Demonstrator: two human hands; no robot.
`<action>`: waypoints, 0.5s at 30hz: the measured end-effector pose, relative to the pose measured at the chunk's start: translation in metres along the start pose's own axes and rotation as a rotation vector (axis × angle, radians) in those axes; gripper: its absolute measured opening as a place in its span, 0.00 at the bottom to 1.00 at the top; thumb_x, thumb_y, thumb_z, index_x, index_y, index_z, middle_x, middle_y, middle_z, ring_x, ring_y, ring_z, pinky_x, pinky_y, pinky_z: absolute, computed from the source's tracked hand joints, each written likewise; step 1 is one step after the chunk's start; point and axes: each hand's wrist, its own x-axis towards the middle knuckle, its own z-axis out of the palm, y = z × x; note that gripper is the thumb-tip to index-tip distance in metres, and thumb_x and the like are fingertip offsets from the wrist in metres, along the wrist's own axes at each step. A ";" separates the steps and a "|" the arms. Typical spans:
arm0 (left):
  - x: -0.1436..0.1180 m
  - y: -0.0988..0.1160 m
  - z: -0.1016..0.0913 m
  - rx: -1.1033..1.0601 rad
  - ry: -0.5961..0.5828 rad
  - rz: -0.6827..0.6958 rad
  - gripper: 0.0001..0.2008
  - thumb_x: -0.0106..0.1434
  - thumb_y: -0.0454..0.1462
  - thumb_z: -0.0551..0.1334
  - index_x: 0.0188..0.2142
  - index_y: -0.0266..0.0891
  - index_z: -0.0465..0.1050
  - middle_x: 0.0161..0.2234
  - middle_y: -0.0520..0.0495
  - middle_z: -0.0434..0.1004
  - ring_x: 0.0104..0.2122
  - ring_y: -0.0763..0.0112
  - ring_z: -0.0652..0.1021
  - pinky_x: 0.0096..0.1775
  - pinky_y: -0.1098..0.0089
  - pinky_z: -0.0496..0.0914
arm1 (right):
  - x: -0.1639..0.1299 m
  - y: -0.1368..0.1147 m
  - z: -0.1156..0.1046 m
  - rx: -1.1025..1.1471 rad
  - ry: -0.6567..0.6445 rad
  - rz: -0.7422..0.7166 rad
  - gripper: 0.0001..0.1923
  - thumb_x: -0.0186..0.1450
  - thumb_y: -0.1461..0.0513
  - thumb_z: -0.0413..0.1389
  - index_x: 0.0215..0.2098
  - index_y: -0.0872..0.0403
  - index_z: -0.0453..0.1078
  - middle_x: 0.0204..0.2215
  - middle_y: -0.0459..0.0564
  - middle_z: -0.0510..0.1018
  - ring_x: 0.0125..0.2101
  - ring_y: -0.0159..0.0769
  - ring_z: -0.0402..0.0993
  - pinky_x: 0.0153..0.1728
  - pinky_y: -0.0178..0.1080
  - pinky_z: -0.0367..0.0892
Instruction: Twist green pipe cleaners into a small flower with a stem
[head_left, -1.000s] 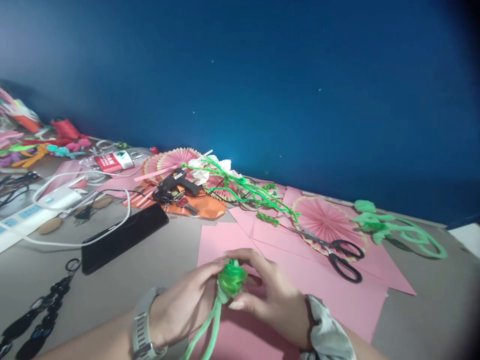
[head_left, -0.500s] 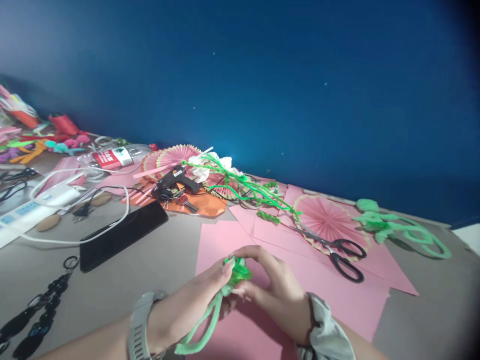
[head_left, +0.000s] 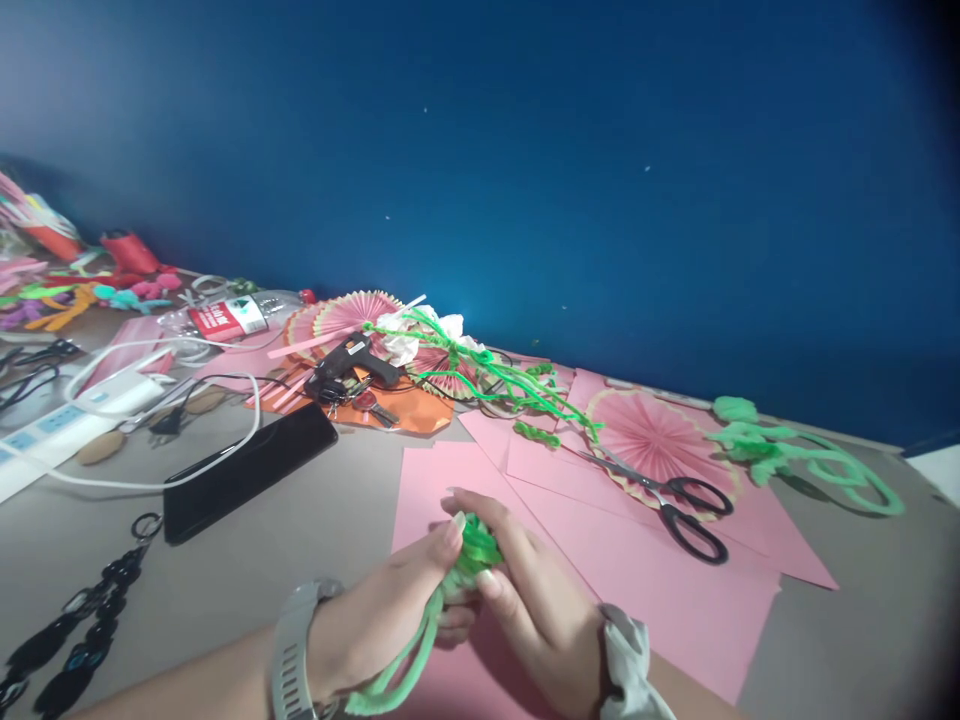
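Head view: both hands meet low in the middle of the frame, over a large sheet of pink paper [head_left: 697,600] lying on the grey worktop [head_left: 225,570]. Between them is a bright green fuzzy pipe-cleaner coil [head_left: 474,548], a small bunched knot whose paler green stems [head_left: 405,660] trail down and to the left, under the left wrist. The left hand [head_left: 382,625], with a grey watch [head_left: 292,650] on its wrist, is closed round the stems just below the knot, thumb tip pressed against the knot's left side. The right hand [head_left: 529,600], with a grey scrunchie [head_left: 626,650] on its wrist, is curled over the knot from the right, fingers bent onto its top and side.

As a judgement, the step in hand is shaping or tightening the coiled head on its stems. The next move would call for a firm pinch from the left hand at the base while the right hand's fingertips turn or press the loops, with small, controlled force so the knot does not spring open.

Well apart on the paper lie black-handled scissors [head_left: 675,510], next to a pink pleated paper rosette [head_left: 652,440]. Farther left are a black glue gun [head_left: 349,362] and a black phone [head_left: 251,470].
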 end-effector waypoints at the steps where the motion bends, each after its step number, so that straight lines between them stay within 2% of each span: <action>1: 0.000 -0.001 0.000 0.000 0.017 0.001 0.19 0.62 0.51 0.54 0.29 0.36 0.64 0.22 0.55 0.56 0.19 0.80 0.54 0.24 0.76 0.49 | 0.000 -0.001 0.001 -0.027 -0.002 0.008 0.22 0.70 0.53 0.37 0.59 0.51 0.49 0.53 0.56 0.66 0.51 0.41 0.65 0.50 0.44 0.63; 3: 0.001 -0.002 0.001 0.005 0.073 -0.016 0.20 0.62 0.52 0.53 0.31 0.36 0.66 0.22 0.54 0.60 0.19 0.80 0.57 0.24 0.77 0.53 | -0.001 -0.001 0.004 -0.084 0.000 0.022 0.24 0.70 0.51 0.35 0.60 0.52 0.47 0.53 0.57 0.67 0.51 0.41 0.66 0.49 0.44 0.64; 5: 0.000 0.000 0.005 0.066 0.146 0.003 0.19 0.63 0.51 0.53 0.37 0.37 0.69 0.25 0.51 0.66 0.22 0.77 0.65 0.27 0.75 0.59 | -0.002 0.001 0.009 -0.179 0.001 -0.001 0.29 0.68 0.48 0.35 0.62 0.53 0.42 0.56 0.60 0.64 0.54 0.44 0.63 0.51 0.47 0.63; 7: -0.002 0.004 0.009 0.185 0.205 0.072 0.20 0.64 0.50 0.52 0.44 0.38 0.69 0.31 0.47 0.72 0.31 0.70 0.71 0.36 0.69 0.65 | -0.003 0.004 0.014 -0.304 0.007 -0.052 0.35 0.66 0.44 0.36 0.64 0.55 0.34 0.59 0.64 0.58 0.58 0.49 0.55 0.54 0.53 0.59; 8: -0.003 0.006 0.011 0.248 0.227 0.114 0.20 0.64 0.49 0.53 0.47 0.39 0.69 0.36 0.45 0.74 0.38 0.67 0.72 0.43 0.67 0.64 | -0.004 0.006 0.017 -0.363 0.013 -0.073 0.38 0.65 0.43 0.36 0.64 0.56 0.30 0.60 0.66 0.55 0.60 0.51 0.52 0.55 0.56 0.57; 11: -0.007 0.010 0.015 0.328 0.260 0.181 0.22 0.64 0.48 0.53 0.53 0.40 0.66 0.50 0.43 0.71 0.54 0.63 0.64 0.55 0.65 0.55 | -0.005 0.010 0.024 -0.464 0.055 -0.107 0.44 0.64 0.41 0.34 0.64 0.60 0.22 0.62 0.70 0.49 0.61 0.55 0.45 0.55 0.59 0.54; 13: -0.008 0.010 0.016 0.344 0.291 0.183 0.22 0.63 0.47 0.55 0.53 0.40 0.66 0.53 0.44 0.68 0.59 0.63 0.59 0.57 0.65 0.52 | -0.004 0.011 0.027 -0.472 0.069 -0.115 0.45 0.63 0.41 0.34 0.64 0.61 0.21 0.61 0.72 0.49 0.61 0.56 0.46 0.55 0.59 0.56; 15: -0.007 0.008 0.016 0.350 0.326 0.182 0.20 0.62 0.45 0.58 0.52 0.40 0.68 0.53 0.44 0.69 0.59 0.62 0.59 0.57 0.65 0.51 | -0.002 0.010 0.026 -0.442 0.069 -0.107 0.45 0.63 0.41 0.37 0.64 0.61 0.26 0.60 0.72 0.54 0.60 0.57 0.50 0.53 0.59 0.57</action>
